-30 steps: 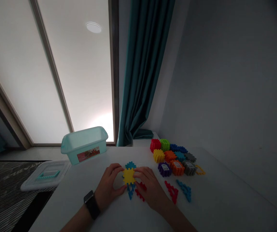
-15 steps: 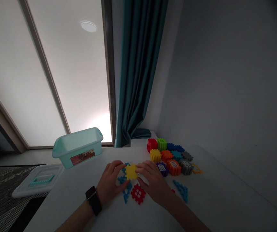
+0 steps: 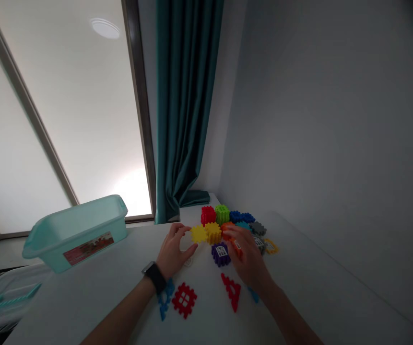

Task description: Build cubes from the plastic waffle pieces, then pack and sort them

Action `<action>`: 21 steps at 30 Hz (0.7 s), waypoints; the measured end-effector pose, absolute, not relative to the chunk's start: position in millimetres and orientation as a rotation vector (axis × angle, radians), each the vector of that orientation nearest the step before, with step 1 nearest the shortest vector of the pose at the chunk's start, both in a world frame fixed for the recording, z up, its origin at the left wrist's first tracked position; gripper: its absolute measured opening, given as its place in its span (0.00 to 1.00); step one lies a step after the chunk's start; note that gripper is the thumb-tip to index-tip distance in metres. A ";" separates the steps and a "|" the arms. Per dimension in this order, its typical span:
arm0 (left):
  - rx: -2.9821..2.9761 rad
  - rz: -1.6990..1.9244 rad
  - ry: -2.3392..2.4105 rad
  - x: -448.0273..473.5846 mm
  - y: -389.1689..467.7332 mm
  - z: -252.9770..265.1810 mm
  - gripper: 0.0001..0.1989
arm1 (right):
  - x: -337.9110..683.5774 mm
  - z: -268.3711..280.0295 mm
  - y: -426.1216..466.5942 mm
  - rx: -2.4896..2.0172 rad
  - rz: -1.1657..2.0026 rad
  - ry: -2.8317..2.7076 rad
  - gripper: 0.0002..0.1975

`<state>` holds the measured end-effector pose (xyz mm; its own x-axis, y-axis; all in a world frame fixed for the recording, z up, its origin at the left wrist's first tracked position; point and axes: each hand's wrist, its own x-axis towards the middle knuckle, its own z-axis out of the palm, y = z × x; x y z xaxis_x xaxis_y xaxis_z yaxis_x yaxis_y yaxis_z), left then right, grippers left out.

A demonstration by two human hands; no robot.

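Pinching a yellow toothed plastic square (image 3: 198, 234), my left hand (image 3: 175, 249) has it at nine o'clock of a yellow toothed plastic stack (image 3: 213, 234). My right hand (image 3: 248, 255) curls over orange toothed plastic pieces (image 3: 225, 231); I can't tell whether it grips any. A teal plastic tub (image 3: 48, 241) sits at nine.

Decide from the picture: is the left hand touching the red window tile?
No, the red window tile lies apart on the white table, while the left hand holds the yellow toothed tile.
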<state>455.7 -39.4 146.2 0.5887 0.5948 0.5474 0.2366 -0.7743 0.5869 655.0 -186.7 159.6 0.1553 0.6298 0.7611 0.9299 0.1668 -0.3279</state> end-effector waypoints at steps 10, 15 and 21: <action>2.349 1.015 0.611 518.2 -18.4 137.3 0.16 | 672.6 152.4 -191.8 -1.617 -0.442 -1.431 0.14; 2.337 1.003 0.604 527.4 -22.7 132.0 0.15 | 668.0 154.0 -192.9 -1.614 -0.434 -1.433 0.14; 2.320 0.987 0.604 530.9 -24.4 127.7 0.15 | 666.3 155.3 -193.7 -1.607 -0.416 -1.430 0.14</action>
<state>530.9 -24.4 127.7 0.6307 0.5849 0.5101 0.1876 -0.7526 0.6312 666.3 -193.7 155.3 0.2692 0.6022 0.7516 0.9116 0.0926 -0.4006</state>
